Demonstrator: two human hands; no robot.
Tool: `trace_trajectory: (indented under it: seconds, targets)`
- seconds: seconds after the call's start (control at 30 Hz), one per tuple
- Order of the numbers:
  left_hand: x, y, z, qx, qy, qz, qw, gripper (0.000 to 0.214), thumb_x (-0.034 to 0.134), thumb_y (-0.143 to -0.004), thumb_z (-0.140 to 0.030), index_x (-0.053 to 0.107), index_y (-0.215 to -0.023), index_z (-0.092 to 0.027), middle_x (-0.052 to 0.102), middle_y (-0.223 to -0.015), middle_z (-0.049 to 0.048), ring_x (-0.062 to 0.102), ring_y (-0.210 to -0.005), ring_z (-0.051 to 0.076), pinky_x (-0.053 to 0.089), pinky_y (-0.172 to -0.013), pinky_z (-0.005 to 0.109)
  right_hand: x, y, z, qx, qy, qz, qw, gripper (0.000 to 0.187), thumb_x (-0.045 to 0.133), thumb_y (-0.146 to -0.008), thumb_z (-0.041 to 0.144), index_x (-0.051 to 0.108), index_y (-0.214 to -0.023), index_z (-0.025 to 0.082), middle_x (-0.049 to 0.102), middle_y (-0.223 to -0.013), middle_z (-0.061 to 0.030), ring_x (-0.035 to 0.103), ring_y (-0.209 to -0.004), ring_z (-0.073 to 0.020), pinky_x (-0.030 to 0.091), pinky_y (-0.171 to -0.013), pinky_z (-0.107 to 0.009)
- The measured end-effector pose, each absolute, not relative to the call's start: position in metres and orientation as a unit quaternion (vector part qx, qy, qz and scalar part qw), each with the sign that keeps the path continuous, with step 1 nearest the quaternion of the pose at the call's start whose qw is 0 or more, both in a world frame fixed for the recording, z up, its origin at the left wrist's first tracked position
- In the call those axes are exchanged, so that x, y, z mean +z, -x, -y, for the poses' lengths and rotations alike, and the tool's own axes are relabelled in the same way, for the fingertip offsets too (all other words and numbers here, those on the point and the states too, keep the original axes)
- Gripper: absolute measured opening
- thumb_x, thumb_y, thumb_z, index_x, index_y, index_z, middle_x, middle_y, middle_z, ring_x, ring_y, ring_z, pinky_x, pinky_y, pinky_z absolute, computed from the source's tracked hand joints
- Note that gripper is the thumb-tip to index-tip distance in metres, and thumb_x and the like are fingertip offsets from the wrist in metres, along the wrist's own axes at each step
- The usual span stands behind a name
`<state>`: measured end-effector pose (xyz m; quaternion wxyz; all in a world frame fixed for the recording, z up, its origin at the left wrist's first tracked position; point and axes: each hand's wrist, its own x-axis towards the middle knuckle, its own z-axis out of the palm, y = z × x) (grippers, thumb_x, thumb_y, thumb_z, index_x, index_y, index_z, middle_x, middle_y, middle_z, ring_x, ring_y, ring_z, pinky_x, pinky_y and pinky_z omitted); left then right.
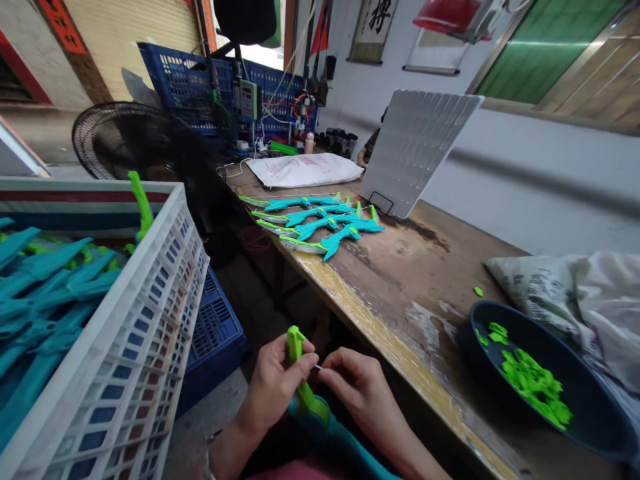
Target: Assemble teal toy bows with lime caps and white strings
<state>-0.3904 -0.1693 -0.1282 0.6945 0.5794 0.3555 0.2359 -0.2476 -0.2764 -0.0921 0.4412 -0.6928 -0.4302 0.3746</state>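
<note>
My left hand (pixel 274 380) is closed around the lime-green limb of a teal-and-green toy bow (pixel 295 347), close to its tip. The bow's teal part (pixel 345 440) runs down over my lap. In my right hand (pixel 357 387), thumb and forefinger pinch a thin white string (pixel 319 367), which reaches across to the bow under my left thumb. How the string meets the bow is hidden by my fingers. Several like toy bows (pixel 320 223) with white strings lie in a row on the wooden table (pixel 390 287).
At left stands a white crate (pixel 150 333) full of teal bow parts (pixel 45 287), above a blue crate (pixel 215 333). A dark basin (pixel 530 333) with small green pieces (pixel 537 387) sits on the right. Behind are a grey panel (pixel 415 147), a white sack (pixel 305 170) and a fan (pixel 135 143).
</note>
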Motion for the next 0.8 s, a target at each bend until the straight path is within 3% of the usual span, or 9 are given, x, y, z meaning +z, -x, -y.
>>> trace_trajectory:
  seconds: [0.13, 0.37, 0.47, 0.53, 0.63, 0.73, 0.8]
  targets:
    - [-0.13, 0.392, 0.172, 0.24, -0.582, -0.332, 0.703, 0.037, 0.072, -0.087, -0.049, 0.062, -0.094, -0.014, 0.057, -0.073, 0.0018, 0.053, -0.065, 0.013, 0.044, -0.062, 0.026, -0.094, 0.25, 0.282, 0.453, 0.659, 0.322, 0.506, 0.031, 0.069, -0.089, 0.043, 0.069, -0.081, 0.012, 0.062, -0.075, -0.0036, 0.053, -0.067, -0.0109, 0.042, -0.062, -0.021]
    - [-0.123, 0.405, 0.17, 0.262, -0.544, -0.154, 0.782, 0.012, 0.066, -0.092, -0.025, 0.061, -0.085, -0.017, 0.053, -0.069, 0.0009, 0.049, -0.062, 0.011, 0.038, -0.061, 0.025, -0.053, 0.26, 0.271, 0.339, 0.615, 0.416, 0.577, 0.018, 0.058, -0.099, 0.025, 0.068, -0.087, 0.016, 0.059, -0.08, -0.0014, 0.054, -0.072, -0.0085, 0.042, -0.064, -0.019]
    - [-0.108, 0.41, 0.171, 0.255, -0.571, -0.139, 0.768, 0.026, 0.07, -0.087, -0.021, 0.053, -0.068, -0.016, 0.052, -0.061, 0.0005, 0.046, -0.058, 0.011, 0.037, -0.059, 0.026, -0.034, 0.266, 0.266, 0.344, 0.556, 0.481, 0.584, 0.017, 0.052, -0.102, 0.016, 0.063, -0.088, 0.016, 0.059, -0.081, -0.0004, 0.055, -0.071, -0.0063, 0.044, -0.064, -0.018]
    - [-0.095, 0.41, 0.172, 0.226, -0.614, -0.15, 0.741, 0.041, 0.07, -0.088, -0.03, 0.045, -0.059, -0.015, 0.046, -0.057, 0.0009, 0.041, -0.056, 0.011, 0.036, -0.059, 0.027, -0.028, 0.271, 0.264, 0.334, 0.544, 0.521, 0.567, 0.016, 0.05, -0.102, 0.011, 0.06, -0.091, 0.016, 0.059, -0.085, -0.0012, 0.056, -0.075, -0.0074, 0.047, -0.068, -0.019]
    - [-0.08, 0.407, 0.177, 0.185, -0.635, -0.179, 0.729, 0.059, 0.063, -0.09, -0.058, 0.038, -0.056, -0.016, 0.042, -0.058, 0.003, 0.039, -0.059, 0.014, 0.039, -0.063, 0.031, -0.027, 0.278, 0.263, 0.307, 0.539, 0.558, 0.552, 0.015, 0.049, -0.101, 0.006, 0.057, -0.096, 0.019, 0.058, -0.088, -0.0011, 0.057, -0.084, -0.0085, 0.049, -0.077, -0.021]
    - [-0.077, 0.406, 0.178, 0.185, -0.613, -0.204, 0.741, 0.064, 0.063, -0.085, -0.069, 0.041, -0.055, -0.017, 0.05, -0.062, 0.0049, 0.046, -0.063, 0.016, 0.044, -0.069, 0.033, -0.028, 0.28, 0.264, 0.31, 0.534, 0.569, 0.543, 0.017, 0.049, -0.1, 0.004, 0.055, -0.1, 0.02, 0.059, -0.089, -0.0006, 0.058, -0.086, -0.0084, 0.049, -0.081, -0.02]
    - [-0.081, 0.405, 0.177, 0.176, -0.588, -0.232, 0.755, 0.065, 0.068, -0.075, -0.076, 0.046, -0.052, -0.019, 0.054, -0.062, 0.0058, 0.05, -0.063, 0.018, 0.048, -0.069, 0.035, -0.03, 0.281, 0.264, 0.306, 0.53, 0.574, 0.544, 0.016, 0.05, -0.099, 0.003, 0.055, -0.101, 0.018, 0.06, -0.09, -0.0014, 0.058, -0.085, -0.0089, 0.05, -0.079, -0.02]
